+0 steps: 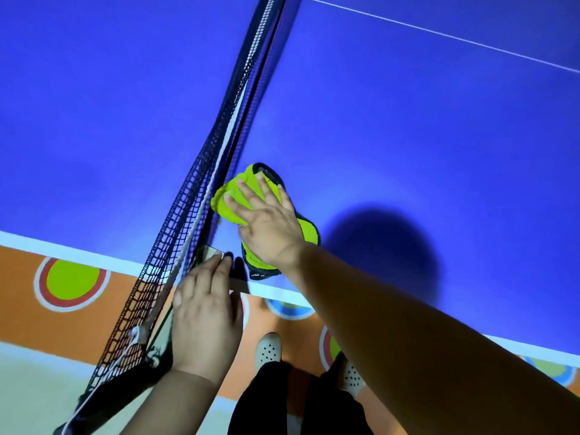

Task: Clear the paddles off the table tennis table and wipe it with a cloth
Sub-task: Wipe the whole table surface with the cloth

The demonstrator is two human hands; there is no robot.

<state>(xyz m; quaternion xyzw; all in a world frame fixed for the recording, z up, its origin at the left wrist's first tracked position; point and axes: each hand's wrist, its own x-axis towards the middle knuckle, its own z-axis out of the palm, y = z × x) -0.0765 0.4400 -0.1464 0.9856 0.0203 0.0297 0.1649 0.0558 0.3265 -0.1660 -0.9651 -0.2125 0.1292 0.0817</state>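
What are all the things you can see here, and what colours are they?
table: one, blue with white lines, fills most of the view.
net: one, black mesh with a white cord, across the table.
cloth: one, yellow-green with dark edging, on the table beside the net.
floor: orange with several coloured circles, below the table edge.
shoes: two, white with holes, on the floor.
left hand: one, rests at the table edge by the net's end.
right hand: one, presses flat on the cloth.
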